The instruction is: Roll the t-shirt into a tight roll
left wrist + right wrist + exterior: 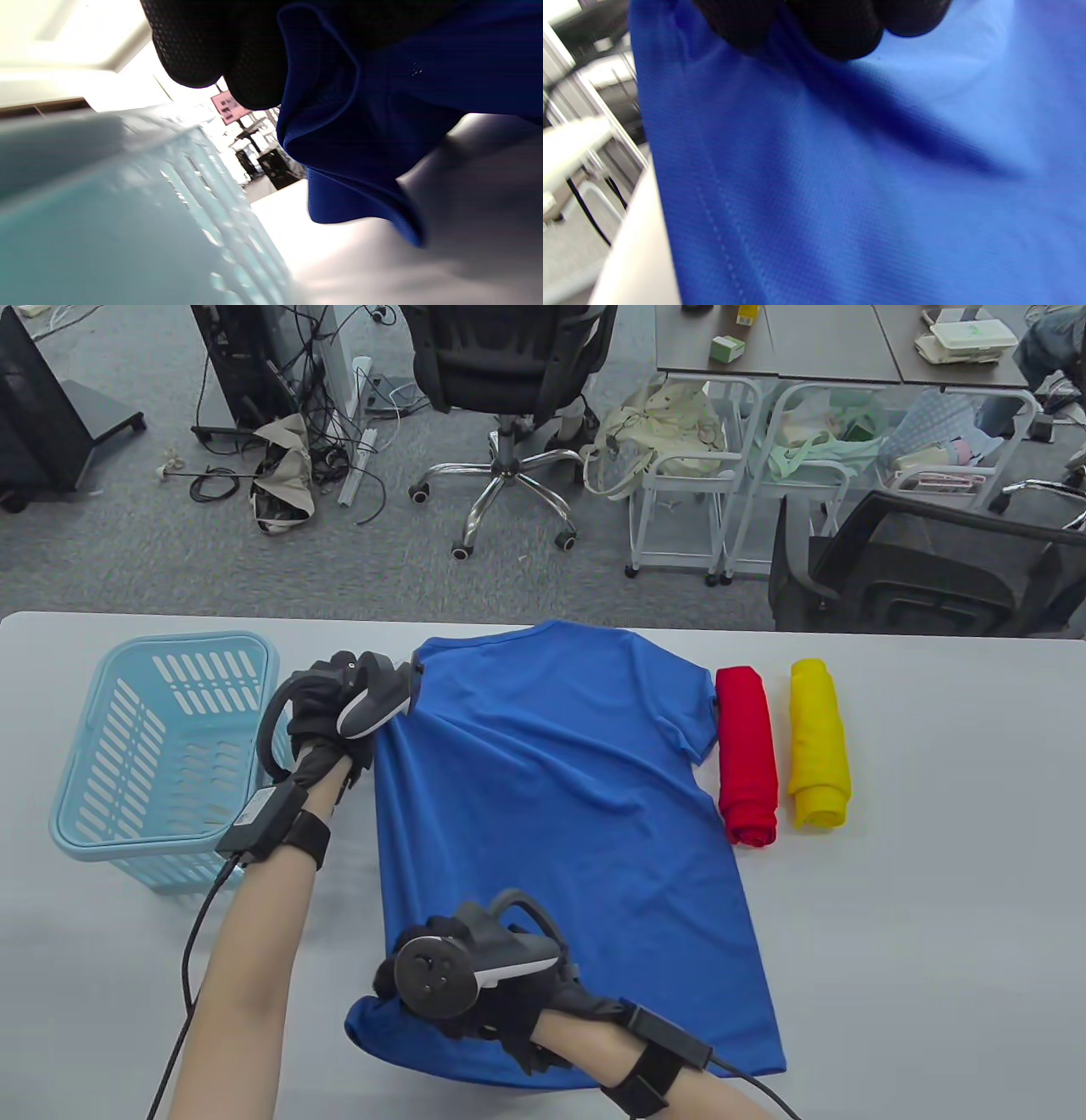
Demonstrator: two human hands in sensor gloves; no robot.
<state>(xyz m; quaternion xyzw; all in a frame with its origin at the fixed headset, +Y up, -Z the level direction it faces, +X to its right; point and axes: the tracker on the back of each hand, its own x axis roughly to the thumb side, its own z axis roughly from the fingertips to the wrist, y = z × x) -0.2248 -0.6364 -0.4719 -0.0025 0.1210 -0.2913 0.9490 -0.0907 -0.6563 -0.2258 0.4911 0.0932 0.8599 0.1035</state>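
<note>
A blue t-shirt lies spread across the white table, its neck toward the far edge. My left hand grips the shirt's left sleeve area beside the basket; in the left wrist view the blue t-shirt bunches under the black gloved fingers. My right hand grips the shirt's near left hem corner. In the right wrist view the blue t-shirt fills the frame, pinched under the fingers at the top.
A light blue plastic basket stands at the table's left, close to my left hand. A red rolled shirt and a yellow rolled shirt lie to the right of the blue one. Chairs and carts stand beyond the far edge.
</note>
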